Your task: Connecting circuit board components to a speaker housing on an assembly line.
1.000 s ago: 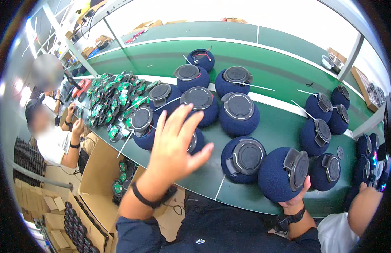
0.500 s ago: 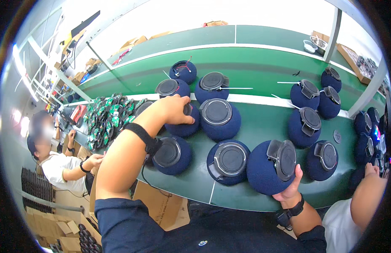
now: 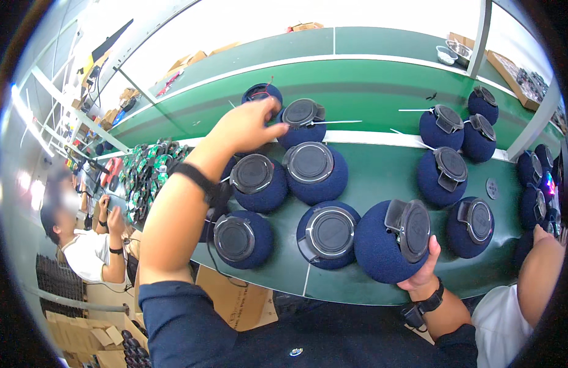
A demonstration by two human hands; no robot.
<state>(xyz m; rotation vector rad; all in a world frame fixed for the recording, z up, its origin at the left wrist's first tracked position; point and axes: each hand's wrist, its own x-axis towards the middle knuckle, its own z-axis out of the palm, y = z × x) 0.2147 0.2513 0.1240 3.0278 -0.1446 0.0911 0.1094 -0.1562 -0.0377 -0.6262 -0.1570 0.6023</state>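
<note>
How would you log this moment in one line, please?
left hand: at rear navy ball, contact unclear | right hand: holding front navy ball, cap tilted right | green bench: circuit-board parts piled at left

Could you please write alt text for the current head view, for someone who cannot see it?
A person's right hand has a navy, round unit in its grip at a green workbench, while the left hand is among similar units farther back. A heap of green-and-black parts lies to the left.
</note>
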